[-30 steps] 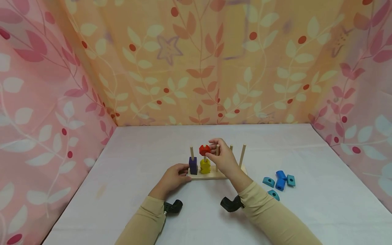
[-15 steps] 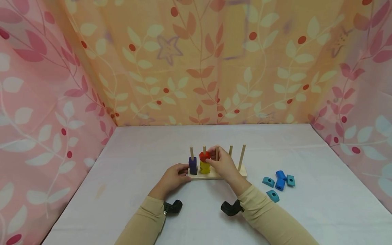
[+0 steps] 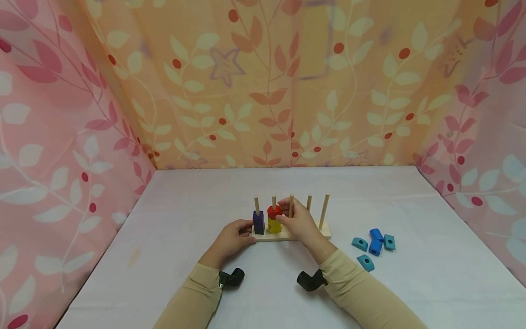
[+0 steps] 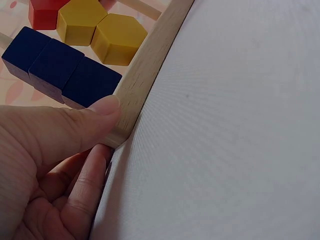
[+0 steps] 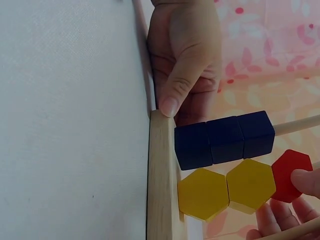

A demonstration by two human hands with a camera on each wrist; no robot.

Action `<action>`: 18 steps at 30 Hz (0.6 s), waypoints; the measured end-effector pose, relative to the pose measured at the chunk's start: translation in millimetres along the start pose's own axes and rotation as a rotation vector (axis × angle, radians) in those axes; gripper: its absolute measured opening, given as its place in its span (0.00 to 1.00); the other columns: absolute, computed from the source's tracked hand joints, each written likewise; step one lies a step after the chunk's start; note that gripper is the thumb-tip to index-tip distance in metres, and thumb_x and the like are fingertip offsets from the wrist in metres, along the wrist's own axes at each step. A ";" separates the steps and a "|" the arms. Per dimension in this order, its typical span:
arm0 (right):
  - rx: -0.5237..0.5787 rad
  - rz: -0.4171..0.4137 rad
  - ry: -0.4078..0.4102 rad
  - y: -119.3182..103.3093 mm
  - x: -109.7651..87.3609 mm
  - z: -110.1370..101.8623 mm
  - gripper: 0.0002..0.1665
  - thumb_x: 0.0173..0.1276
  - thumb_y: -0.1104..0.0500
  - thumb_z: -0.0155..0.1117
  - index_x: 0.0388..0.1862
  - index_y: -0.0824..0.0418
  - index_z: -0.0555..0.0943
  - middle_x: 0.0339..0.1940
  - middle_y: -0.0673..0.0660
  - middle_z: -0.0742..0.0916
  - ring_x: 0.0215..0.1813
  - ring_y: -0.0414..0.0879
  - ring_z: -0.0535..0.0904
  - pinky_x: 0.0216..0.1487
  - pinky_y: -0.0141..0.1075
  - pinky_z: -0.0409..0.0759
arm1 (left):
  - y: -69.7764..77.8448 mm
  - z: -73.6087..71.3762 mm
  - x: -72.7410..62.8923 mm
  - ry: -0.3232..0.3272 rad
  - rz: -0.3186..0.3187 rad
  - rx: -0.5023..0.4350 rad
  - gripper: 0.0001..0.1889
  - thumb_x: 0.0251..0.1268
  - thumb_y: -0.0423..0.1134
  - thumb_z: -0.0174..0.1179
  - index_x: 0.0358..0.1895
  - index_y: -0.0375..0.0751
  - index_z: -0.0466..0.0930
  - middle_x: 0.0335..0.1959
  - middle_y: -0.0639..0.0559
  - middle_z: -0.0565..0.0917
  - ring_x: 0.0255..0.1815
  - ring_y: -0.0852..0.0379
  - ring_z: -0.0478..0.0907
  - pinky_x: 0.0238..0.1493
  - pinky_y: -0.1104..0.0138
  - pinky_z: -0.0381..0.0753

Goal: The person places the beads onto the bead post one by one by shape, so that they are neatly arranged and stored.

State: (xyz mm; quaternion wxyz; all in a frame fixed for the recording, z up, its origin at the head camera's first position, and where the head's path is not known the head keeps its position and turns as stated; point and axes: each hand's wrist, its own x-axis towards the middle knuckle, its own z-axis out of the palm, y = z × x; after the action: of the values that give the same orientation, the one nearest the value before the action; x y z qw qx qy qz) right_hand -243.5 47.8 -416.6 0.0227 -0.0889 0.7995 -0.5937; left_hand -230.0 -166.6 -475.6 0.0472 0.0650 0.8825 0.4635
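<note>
While left fingers [image 4: 85, 195] grip base [image 4: 145, 70], right fingers [image 5: 284, 215] pinch red hexagon [image 5: 284, 172], lowered onto yellows [image 5: 250, 184].

You get soft, even light in the head view, with faint shadows on the white cloth-covered bench [image 3: 185, 196] and wide-angle stretching toward the edges. Your wrist views are dimmer and greyer, the pink floral fabric backdrop [image 5: 270, 47] blurred behind fairly sharp yellow hexagonal blocks [image 5: 202, 194].
</note>
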 end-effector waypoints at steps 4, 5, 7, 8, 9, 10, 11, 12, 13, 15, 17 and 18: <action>-0.008 -0.026 -0.016 -0.1 -3.8 -5.5 0.25 0.57 0.66 0.66 0.55 0.60 0.73 0.48 0.57 0.82 0.52 0.52 0.77 0.57 0.45 0.73 | 1.7 -0.6 -0.3 0.004 0.000 -0.012 0.26 0.50 0.37 0.68 0.56 0.39 0.75 0.46 0.48 0.79 0.47 0.56 0.76 0.51 0.62 0.76; -0.004 -0.037 -0.024 -0.1 -5.2 -7.2 0.26 0.57 0.66 0.65 0.56 0.60 0.72 0.48 0.57 0.82 0.53 0.52 0.77 0.57 0.45 0.73 | 1.8 -0.9 -0.6 0.003 0.005 -0.012 0.26 0.50 0.37 0.68 0.56 0.39 0.75 0.46 0.48 0.79 0.47 0.56 0.76 0.51 0.62 0.76; 0.000 -0.061 -0.037 -0.3 -8.6 -11.2 0.27 0.58 0.67 0.65 0.57 0.60 0.71 0.49 0.59 0.82 0.55 0.53 0.76 0.59 0.46 0.71 | 1.5 -1.2 -1.1 0.001 0.014 -0.010 0.26 0.50 0.37 0.68 0.56 0.38 0.75 0.46 0.48 0.79 0.47 0.55 0.77 0.51 0.62 0.77; 0.002 -0.072 -0.044 -0.6 -10.4 -13.3 0.28 0.58 0.67 0.65 0.58 0.60 0.70 0.49 0.59 0.81 0.56 0.54 0.75 0.59 0.46 0.70 | 1.5 -1.2 -1.3 0.000 0.016 -0.008 0.26 0.50 0.37 0.68 0.56 0.38 0.75 0.46 0.48 0.79 0.47 0.55 0.77 0.51 0.62 0.77; 0.004 -0.083 -0.051 -0.8 -12.1 -15.3 0.28 0.59 0.67 0.64 0.59 0.61 0.70 0.50 0.60 0.81 0.57 0.54 0.74 0.60 0.46 0.70 | 1.4 -1.2 -1.4 0.000 0.018 -0.006 0.26 0.50 0.37 0.68 0.56 0.37 0.75 0.46 0.47 0.79 0.47 0.55 0.77 0.51 0.62 0.77; 0.006 -0.095 -0.060 -0.9 -13.9 -17.5 0.28 0.59 0.67 0.64 0.60 0.61 0.69 0.51 0.60 0.80 0.58 0.54 0.74 0.61 0.46 0.69 | 1.3 -1.0 -1.4 -0.001 0.016 -0.006 0.26 0.51 0.37 0.68 0.56 0.38 0.74 0.47 0.47 0.79 0.47 0.55 0.77 0.51 0.61 0.76; 0.002 -0.108 -0.071 -1.3 -15.7 -19.7 0.29 0.59 0.67 0.63 0.60 0.62 0.69 0.52 0.61 0.80 0.58 0.54 0.73 0.61 0.46 0.68 | 1.2 -0.8 -1.4 -0.003 0.012 -0.005 0.26 0.51 0.38 0.68 0.56 0.38 0.74 0.47 0.48 0.79 0.48 0.55 0.77 0.51 0.61 0.76; -0.004 -0.116 -0.078 -1.5 -17.4 -21.8 0.29 0.59 0.67 0.63 0.61 0.62 0.69 0.53 0.61 0.79 0.59 0.54 0.73 0.62 0.45 0.67 | 0.8 -0.6 -1.4 -0.004 0.009 -0.002 0.26 0.51 0.38 0.68 0.56 0.38 0.74 0.47 0.48 0.79 0.48 0.55 0.77 0.51 0.61 0.76; -0.009 -0.123 -0.084 -1.8 -18.9 -23.9 0.30 0.60 0.67 0.63 0.61 0.62 0.68 0.54 0.60 0.79 0.59 0.53 0.72 0.62 0.44 0.67 | 0.8 -0.3 -1.2 -0.004 0.005 -0.001 0.26 0.51 0.38 0.68 0.56 0.38 0.74 0.47 0.48 0.79 0.48 0.55 0.77 0.51 0.61 0.76; -0.015 -0.137 -0.099 -2.5 -21.9 -28.6 0.30 0.60 0.66 0.63 0.62 0.63 0.68 0.56 0.60 0.78 0.60 0.53 0.72 0.62 0.44 0.67 | 0.2 -0.1 -0.7 -0.004 -0.002 0.001 0.26 0.51 0.38 0.68 0.56 0.39 0.74 0.47 0.48 0.79 0.48 0.56 0.76 0.52 0.62 0.76; -0.030 -0.149 -0.108 -3.0 -24.8 -34.1 0.31 0.60 0.65 0.64 0.62 0.64 0.68 0.57 0.60 0.77 0.60 0.52 0.71 0.62 0.43 0.67 | -0.8 0.0 0.0 -0.004 0.000 0.008 0.26 0.51 0.38 0.68 0.56 0.39 0.74 0.47 0.49 0.79 0.48 0.56 0.76 0.51 0.62 0.76; -0.039 -0.154 -0.110 -3.2 -26.2 -37.1 0.31 0.60 0.64 0.64 0.62 0.63 0.68 0.57 0.60 0.77 0.60 0.52 0.71 0.62 0.44 0.67 | -1.5 0.0 0.5 -0.004 0.009 0.014 0.26 0.51 0.38 0.68 0.56 0.39 0.74 0.47 0.48 0.79 0.48 0.56 0.76 0.51 0.63 0.76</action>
State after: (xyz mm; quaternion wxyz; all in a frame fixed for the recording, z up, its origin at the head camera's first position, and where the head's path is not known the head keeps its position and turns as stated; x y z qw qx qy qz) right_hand -222.7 86.4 -404.5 0.0188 -0.1831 0.7992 -0.5722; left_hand -230.6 -167.4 -476.9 0.0465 0.0701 0.8852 0.4575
